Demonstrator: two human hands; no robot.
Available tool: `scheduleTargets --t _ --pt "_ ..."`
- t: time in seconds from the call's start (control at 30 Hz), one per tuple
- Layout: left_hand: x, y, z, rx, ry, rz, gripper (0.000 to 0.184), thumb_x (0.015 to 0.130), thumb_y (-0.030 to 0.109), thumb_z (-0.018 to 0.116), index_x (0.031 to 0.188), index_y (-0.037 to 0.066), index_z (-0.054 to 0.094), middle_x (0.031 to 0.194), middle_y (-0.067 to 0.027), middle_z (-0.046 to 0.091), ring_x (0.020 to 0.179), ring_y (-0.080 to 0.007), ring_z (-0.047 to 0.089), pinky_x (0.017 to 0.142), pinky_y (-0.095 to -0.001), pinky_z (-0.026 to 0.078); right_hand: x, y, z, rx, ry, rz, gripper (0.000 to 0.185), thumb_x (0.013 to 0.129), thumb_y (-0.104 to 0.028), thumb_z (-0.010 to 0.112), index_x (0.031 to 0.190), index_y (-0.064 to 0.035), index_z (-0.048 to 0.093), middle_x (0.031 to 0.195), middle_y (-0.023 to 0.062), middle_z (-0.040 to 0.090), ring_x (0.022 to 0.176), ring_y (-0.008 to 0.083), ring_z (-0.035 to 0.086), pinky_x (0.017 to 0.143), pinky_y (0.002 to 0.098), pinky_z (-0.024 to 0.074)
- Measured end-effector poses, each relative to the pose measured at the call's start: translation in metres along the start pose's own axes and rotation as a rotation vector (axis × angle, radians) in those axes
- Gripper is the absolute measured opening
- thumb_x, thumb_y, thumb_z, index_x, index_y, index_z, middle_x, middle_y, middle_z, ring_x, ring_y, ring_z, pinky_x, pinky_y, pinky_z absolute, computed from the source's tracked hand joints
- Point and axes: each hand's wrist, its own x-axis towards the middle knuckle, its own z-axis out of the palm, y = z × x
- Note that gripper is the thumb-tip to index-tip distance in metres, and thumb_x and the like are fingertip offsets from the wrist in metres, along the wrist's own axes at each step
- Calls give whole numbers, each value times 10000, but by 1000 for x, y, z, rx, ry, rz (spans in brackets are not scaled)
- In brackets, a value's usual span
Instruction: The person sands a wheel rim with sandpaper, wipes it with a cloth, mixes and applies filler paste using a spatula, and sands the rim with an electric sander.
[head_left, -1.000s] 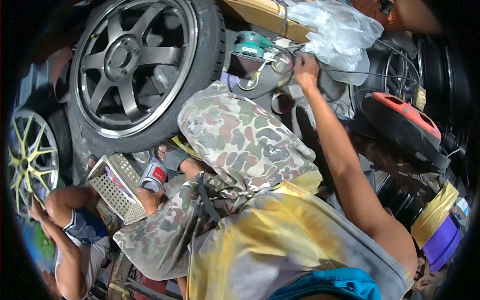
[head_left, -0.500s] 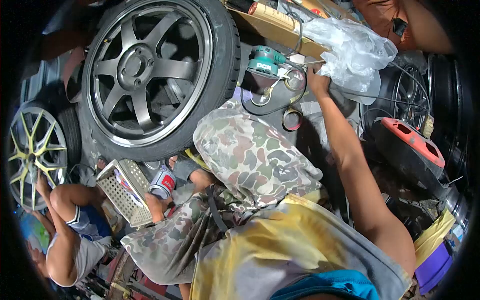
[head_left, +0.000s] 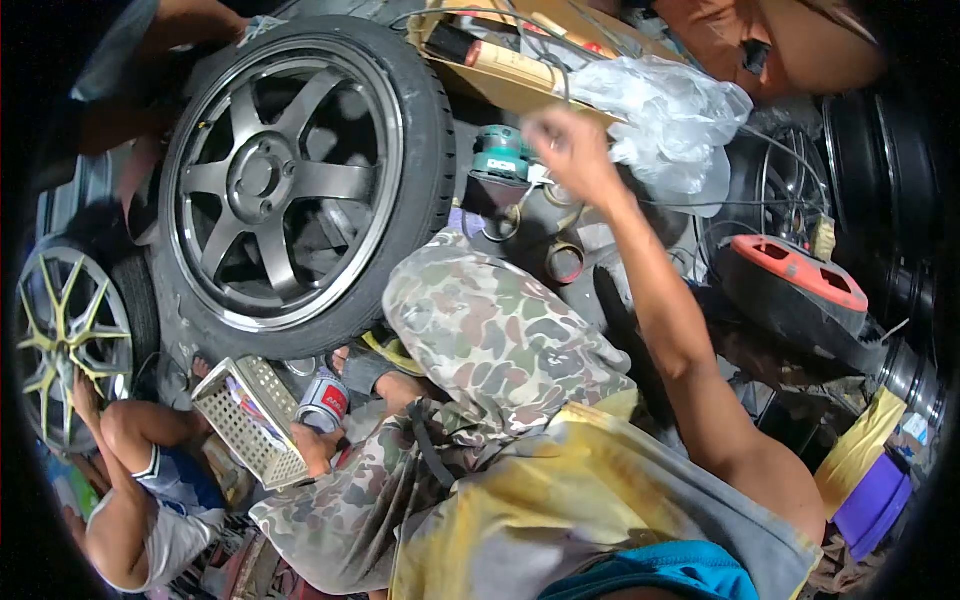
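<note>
In the head view, the right hand [head_left: 575, 150] has just left the near edge of the crumpled plastic bag [head_left: 675, 105] and moved left, to a place beside the orbital sander [head_left: 500, 160] and near the wall of the cardboard box [head_left: 490, 88]. It is blurred, and its fingers look partly bent; I cannot tell whether they are empty or pinching something thin. The plastic bag remains at the far right of that reach, apparently free of the hand.

The sander sits on the floor [head_left: 178, 345], just right of the large tyre [head_left: 430, 150], and now looks turned compared with a moment ago. The cord loop that lay around the near roll [head_left: 566, 277] no longer shows clearly there, so the cord may have been shifted, though the blur leaves this unsure.

The left hand [head_left: 315, 448] has not let go: its fingers are still wrapped around the near part of the can [head_left: 325, 393], whose red label faces up. The can is at the near left, close beside the perforated basket [head_left: 255, 425], with small packets inside. By my judgement, only the right side of the work has altered, while the can has stayed where it was. Farther left, another person's hand [head_left: 85, 392] is at the yellow-spoked wheel [head_left: 60, 350].
</note>
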Motion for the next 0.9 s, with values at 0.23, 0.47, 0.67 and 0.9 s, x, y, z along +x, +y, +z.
scheduleTargets --t 0.23,0.47,0.67,0.9 --pt "-101 -11 135 183 -593 -271 897 823 312 841 1486 -55 362 1357 -260 555 1284 -348 523 1130 -424 405 218 168 -35 -906 65 214 410 863 -346 624 1127 -72 778 1213 221 718 1093 401 697 938 488 544" --pt "-144 -110 180 -12 -295 -130 1263 590 429 984 1526 -65 296 1445 -283 470 1346 -438 478 1132 -471 412 300 389 -130 -1498 -316 -356 259 991 -227 507 977 -98 731 952 122 741 807 255 708 733 452 550" --pt "-147 -83 178 -121 -185 -219 1221 572 324 976 1526 -58 316 1438 -294 468 1339 -457 478 1141 -478 405 305 286 -123 -1258 -33 -131 273 1033 -308 522 1090 -80 661 990 245 706 949 462 673 824 540 529" --pt "-158 -61 188 -243 46 -373 1215 605 346 974 1536 -73 316 1371 -283 488 1310 -429 495 1131 -460 409 225 58 -22 -756 -79 -389 506 1079 -425 515 1313 22 538 1290 280 638 1177 450 614 959 475 478"
